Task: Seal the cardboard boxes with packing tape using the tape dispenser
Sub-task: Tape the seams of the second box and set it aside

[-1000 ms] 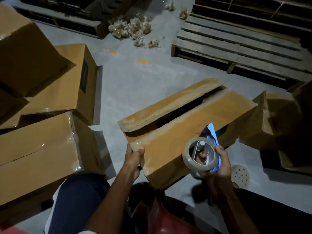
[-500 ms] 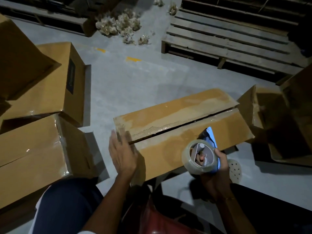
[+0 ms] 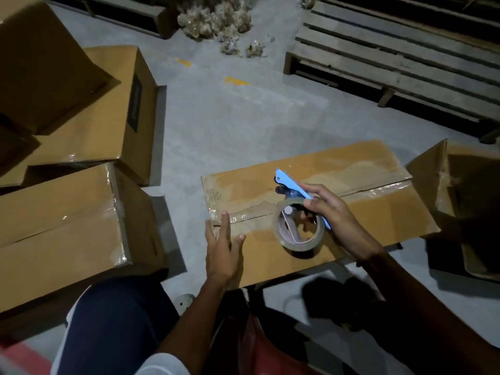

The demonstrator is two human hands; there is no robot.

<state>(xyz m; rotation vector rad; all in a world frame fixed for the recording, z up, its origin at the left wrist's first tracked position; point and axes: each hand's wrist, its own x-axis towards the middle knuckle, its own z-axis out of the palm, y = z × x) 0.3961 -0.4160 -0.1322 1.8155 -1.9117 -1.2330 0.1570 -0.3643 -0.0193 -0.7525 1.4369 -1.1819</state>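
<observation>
Head view: left hand (image 3: 220,250) flat, fingers spread, pressing box (image 3: 378,212) flaps at seam's near-left end. Right hand (image 3: 332,215) grips blue tape dispenser (image 3: 296,212) w/ roll, over box just right of left hand.

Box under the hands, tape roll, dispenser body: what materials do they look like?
Box: brown corrugated cardboard, matte, with a ragged flap edge and glossy old tape at the seam. Tape roll: clear plastic film, shiny, see-through. Dispenser: light blue, smooth; plastic or painted metal, can't tell.
</observation>
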